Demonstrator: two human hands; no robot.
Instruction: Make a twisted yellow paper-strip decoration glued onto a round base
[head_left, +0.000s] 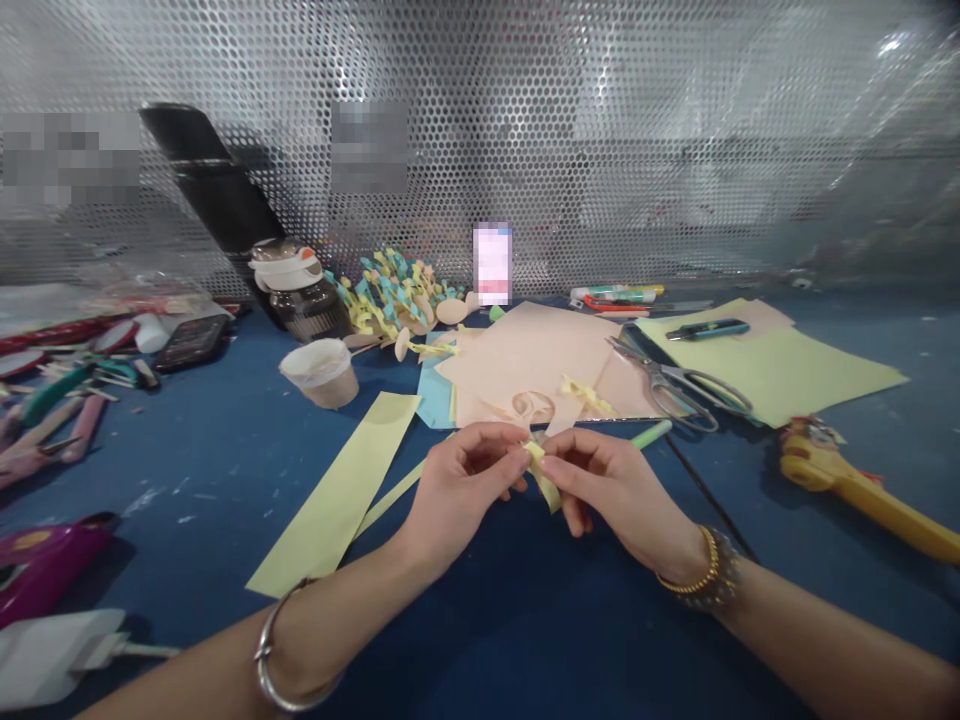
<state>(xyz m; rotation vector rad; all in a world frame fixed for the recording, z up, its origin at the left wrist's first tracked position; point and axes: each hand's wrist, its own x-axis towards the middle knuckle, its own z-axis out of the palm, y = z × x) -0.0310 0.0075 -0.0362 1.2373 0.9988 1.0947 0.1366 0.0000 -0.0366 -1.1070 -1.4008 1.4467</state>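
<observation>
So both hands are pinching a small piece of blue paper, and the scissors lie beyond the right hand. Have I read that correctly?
Not quite: the small piece of paper is pale yellow, not blue, as the head view shows. The rest stands: the left hand and right hand both pinch it, and the scissors lie beyond the right hand.

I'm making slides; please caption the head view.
Left hand and right hand pinch a small piece of yellow paper above a blue table, scissors lying beyond.
</observation>
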